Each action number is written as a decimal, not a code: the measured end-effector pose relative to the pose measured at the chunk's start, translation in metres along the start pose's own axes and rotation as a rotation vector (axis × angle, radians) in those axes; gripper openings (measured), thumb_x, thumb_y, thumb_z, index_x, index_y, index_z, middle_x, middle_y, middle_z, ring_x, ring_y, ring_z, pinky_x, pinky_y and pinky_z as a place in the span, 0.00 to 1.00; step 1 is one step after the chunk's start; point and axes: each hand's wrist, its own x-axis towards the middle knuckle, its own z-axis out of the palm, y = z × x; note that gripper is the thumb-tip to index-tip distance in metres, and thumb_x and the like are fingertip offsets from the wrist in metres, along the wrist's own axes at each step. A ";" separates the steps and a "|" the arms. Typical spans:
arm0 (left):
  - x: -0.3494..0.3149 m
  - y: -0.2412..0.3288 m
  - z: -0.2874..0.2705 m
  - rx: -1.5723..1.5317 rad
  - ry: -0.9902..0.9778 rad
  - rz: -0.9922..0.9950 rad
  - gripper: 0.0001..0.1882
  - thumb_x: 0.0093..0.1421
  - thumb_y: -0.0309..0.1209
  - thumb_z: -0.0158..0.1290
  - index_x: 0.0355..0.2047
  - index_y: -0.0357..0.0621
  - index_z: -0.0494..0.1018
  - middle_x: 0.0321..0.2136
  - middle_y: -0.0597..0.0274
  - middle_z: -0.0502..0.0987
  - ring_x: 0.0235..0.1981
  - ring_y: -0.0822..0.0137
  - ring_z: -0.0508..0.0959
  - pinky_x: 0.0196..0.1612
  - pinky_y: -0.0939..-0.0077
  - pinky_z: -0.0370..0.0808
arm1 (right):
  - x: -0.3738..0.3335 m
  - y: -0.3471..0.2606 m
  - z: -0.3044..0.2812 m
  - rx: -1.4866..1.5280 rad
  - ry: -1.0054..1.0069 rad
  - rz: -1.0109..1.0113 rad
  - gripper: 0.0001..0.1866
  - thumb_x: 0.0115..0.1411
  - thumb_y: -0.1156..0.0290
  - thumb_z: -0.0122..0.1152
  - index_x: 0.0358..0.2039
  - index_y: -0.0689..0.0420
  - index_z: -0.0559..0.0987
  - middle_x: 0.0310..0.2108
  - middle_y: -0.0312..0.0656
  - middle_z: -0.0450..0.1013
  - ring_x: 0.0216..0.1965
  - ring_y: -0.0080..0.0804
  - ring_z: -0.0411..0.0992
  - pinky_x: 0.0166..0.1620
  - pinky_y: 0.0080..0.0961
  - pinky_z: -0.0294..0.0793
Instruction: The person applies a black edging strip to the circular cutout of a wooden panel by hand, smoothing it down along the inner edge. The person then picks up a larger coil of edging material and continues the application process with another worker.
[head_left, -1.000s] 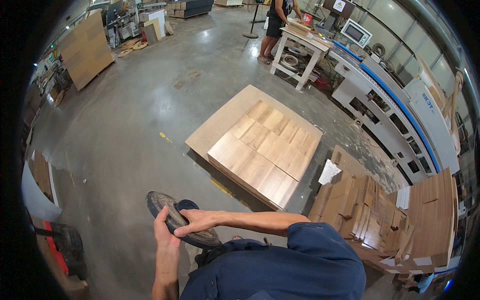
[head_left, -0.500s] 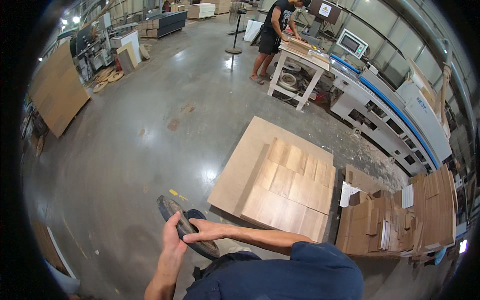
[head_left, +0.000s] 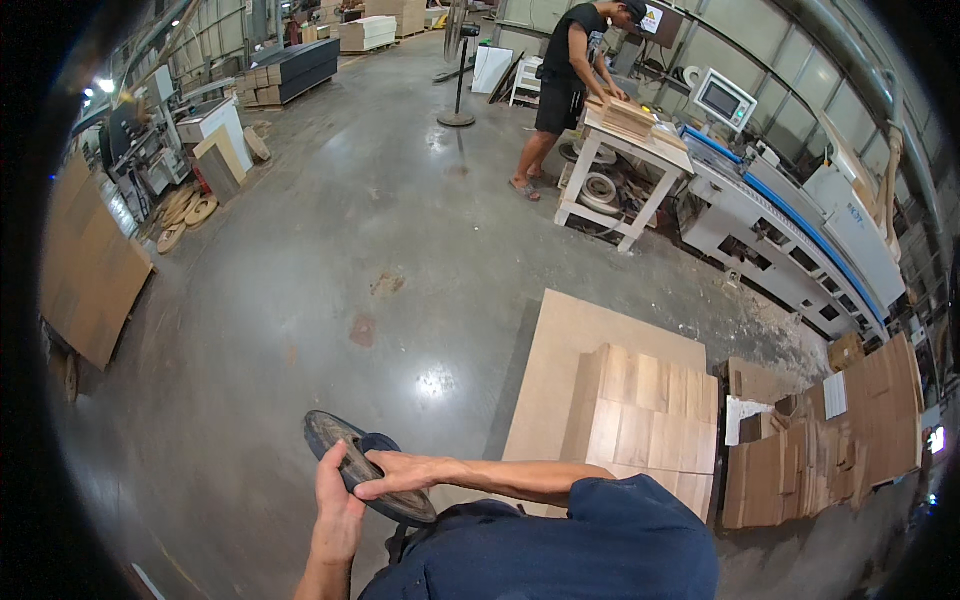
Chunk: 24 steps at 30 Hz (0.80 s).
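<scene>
A dark sandal (head_left: 404, 506) with a worn, brownish face and a black strap is held in front of my body, tilted over the floor. My left hand (head_left: 336, 505) grips its left side, thumb lying on the worn face. From the right, my right hand (head_left: 400, 473) reaches across and is closed on the sandal near the strap, its thumb pressed to the same face. The undersides of my fingers are hidden behind it. To the right of my hands, wooden boards (head_left: 652, 425) lie in a stack on a large tan panel (head_left: 560, 345).
Flattened cardboard (head_left: 785, 475) is piled at the right. Beyond, a person (head_left: 572, 75) in black works at a white table (head_left: 645, 150) beside a long machine (head_left: 770, 220). A fan stand (head_left: 457, 118) is farther back. At left leans a big brown sheet (head_left: 92, 270).
The view has shifted, so the boards, cardboard and table sit farther right and lower. Both hands keep hold of the sandal, which has turned slightly flatter.
</scene>
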 end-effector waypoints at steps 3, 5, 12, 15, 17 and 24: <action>0.049 0.062 0.030 -0.024 -0.013 0.023 0.15 0.61 0.35 0.51 0.44 0.39 0.71 0.39 0.59 0.76 0.40 0.62 0.76 0.45 0.64 0.75 | 0.061 -0.035 -0.060 -0.096 0.014 0.005 0.39 0.55 0.39 0.58 0.45 0.69 0.68 0.41 0.54 0.71 0.44 0.40 0.70 0.45 0.35 0.69; 0.100 0.104 0.048 -0.040 -0.006 0.026 0.15 0.60 0.36 0.52 0.43 0.40 0.71 0.39 0.59 0.76 0.41 0.61 0.76 0.45 0.64 0.75 | 0.109 -0.044 -0.104 -0.093 0.020 -0.005 0.40 0.55 0.39 0.58 0.47 0.69 0.67 0.43 0.56 0.71 0.45 0.43 0.70 0.48 0.35 0.69; 0.242 0.255 0.147 -0.035 -0.027 -0.093 0.09 0.60 0.33 0.52 0.36 0.41 0.72 0.32 0.58 0.76 0.35 0.61 0.76 0.40 0.62 0.75 | 0.234 -0.138 -0.260 -0.016 0.069 0.023 0.44 0.55 0.34 0.54 0.49 0.70 0.66 0.37 0.47 0.68 0.41 0.33 0.64 0.43 0.32 0.65; 0.337 0.292 0.191 -0.029 -0.062 -0.213 0.10 0.60 0.34 0.53 0.36 0.39 0.72 0.32 0.58 0.75 0.34 0.63 0.75 0.38 0.62 0.73 | 0.287 -0.130 -0.340 0.032 0.177 0.135 0.41 0.57 0.46 0.60 0.56 0.69 0.64 0.51 0.55 0.69 0.53 0.41 0.68 0.56 0.34 0.66; 0.379 0.328 0.226 0.040 -0.045 -0.237 0.12 0.61 0.34 0.54 0.40 0.37 0.72 0.36 0.56 0.75 0.37 0.62 0.74 0.40 0.61 0.74 | 0.318 -0.152 -0.388 0.089 0.211 0.122 0.40 0.56 0.47 0.61 0.56 0.70 0.64 0.51 0.56 0.69 0.53 0.41 0.68 0.56 0.34 0.66; 0.544 0.418 0.338 0.203 -0.119 -0.254 0.21 0.59 0.36 0.56 0.47 0.33 0.71 0.46 0.52 0.73 0.46 0.60 0.72 0.47 0.60 0.72 | 0.409 -0.178 -0.557 0.056 0.422 0.122 0.38 0.55 0.52 0.62 0.55 0.71 0.64 0.50 0.55 0.70 0.52 0.40 0.68 0.56 0.34 0.66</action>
